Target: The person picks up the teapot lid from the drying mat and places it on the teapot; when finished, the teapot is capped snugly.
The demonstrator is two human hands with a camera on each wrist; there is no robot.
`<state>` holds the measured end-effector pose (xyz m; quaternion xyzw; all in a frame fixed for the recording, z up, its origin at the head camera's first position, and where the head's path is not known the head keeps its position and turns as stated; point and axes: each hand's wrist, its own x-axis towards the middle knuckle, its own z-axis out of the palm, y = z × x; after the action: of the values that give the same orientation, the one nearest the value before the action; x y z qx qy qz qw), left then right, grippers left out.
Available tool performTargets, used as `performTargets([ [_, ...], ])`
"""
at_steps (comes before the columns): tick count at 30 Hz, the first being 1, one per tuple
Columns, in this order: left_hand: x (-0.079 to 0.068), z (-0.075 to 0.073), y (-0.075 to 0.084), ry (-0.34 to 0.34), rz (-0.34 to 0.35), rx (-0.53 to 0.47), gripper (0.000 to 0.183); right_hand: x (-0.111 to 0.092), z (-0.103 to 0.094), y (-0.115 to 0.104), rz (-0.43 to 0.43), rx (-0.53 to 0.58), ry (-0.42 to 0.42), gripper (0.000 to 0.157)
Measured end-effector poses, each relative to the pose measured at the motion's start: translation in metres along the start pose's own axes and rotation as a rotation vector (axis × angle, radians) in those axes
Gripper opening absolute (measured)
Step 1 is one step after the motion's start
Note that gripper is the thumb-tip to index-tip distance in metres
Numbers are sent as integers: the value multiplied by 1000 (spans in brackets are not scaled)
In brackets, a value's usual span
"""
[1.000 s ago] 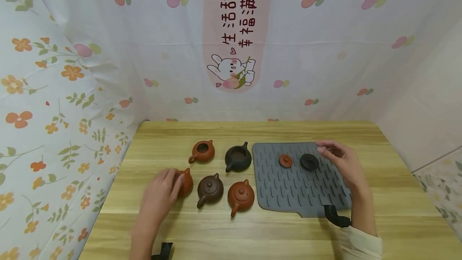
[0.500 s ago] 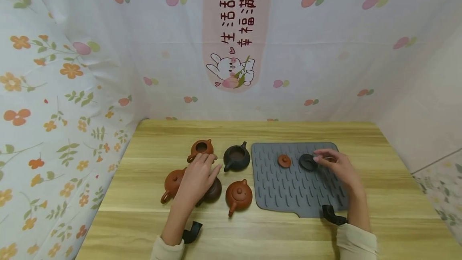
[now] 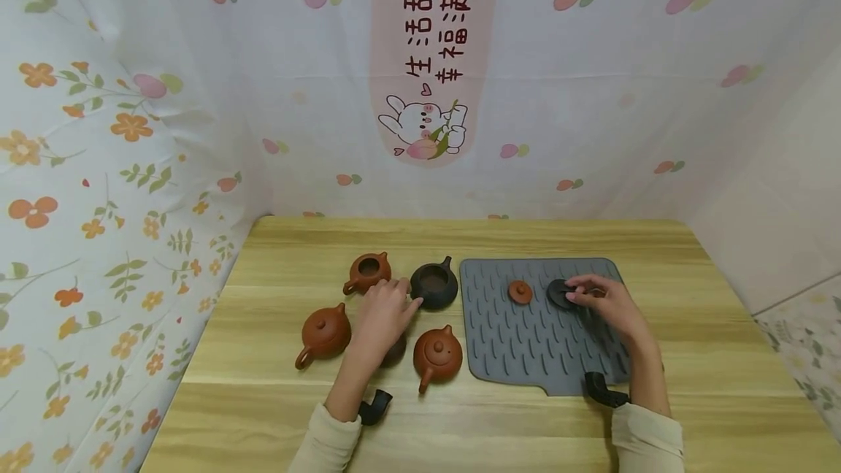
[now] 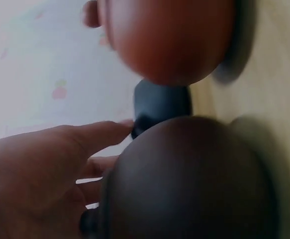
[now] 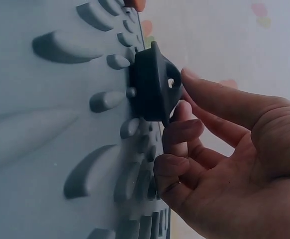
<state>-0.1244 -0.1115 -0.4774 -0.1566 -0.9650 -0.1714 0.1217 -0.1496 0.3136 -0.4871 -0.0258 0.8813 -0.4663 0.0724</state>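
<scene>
My left hand reaches over the dark brown teapot, fingers loosely extended and holding nothing. Its fingertips are right beside the handle of the lidless black teapot. In the left wrist view, the brown teapot fills the foreground and the thumb tip overlaps the black teapot behind it. On the grey mat, my right hand has its thumb and fingers around the knob of a black teapot lid. The right wrist view shows this lid low against the mat's ridges.
A small reddish lid lies on the grey ridged mat, left of the black one. A lidless reddish teapot stands at the back left. Two lidded reddish teapots, one left and one nearer the middle, stand on the wooden table.
My left hand has left the leftmost reddish teapot and moved right to beside the black teapot. My right hand has come down and left onto the black lid's knob.
</scene>
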Motion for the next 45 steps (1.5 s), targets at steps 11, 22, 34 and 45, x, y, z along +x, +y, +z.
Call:
performTargets([
  [11,4,11,10,-46,-28,50,26,3,1,3,-4,-46,1,34],
  [22,2,18,12,20,-56,68,18,3,1,5,17,-87,19,30],
  [34,0,19,13,66,-43,88,14,0,4,-13,68,-6,72,37],
  [45,-1,18,12,48,-59,89,15,3,12,-32,46,14,73,34],
])
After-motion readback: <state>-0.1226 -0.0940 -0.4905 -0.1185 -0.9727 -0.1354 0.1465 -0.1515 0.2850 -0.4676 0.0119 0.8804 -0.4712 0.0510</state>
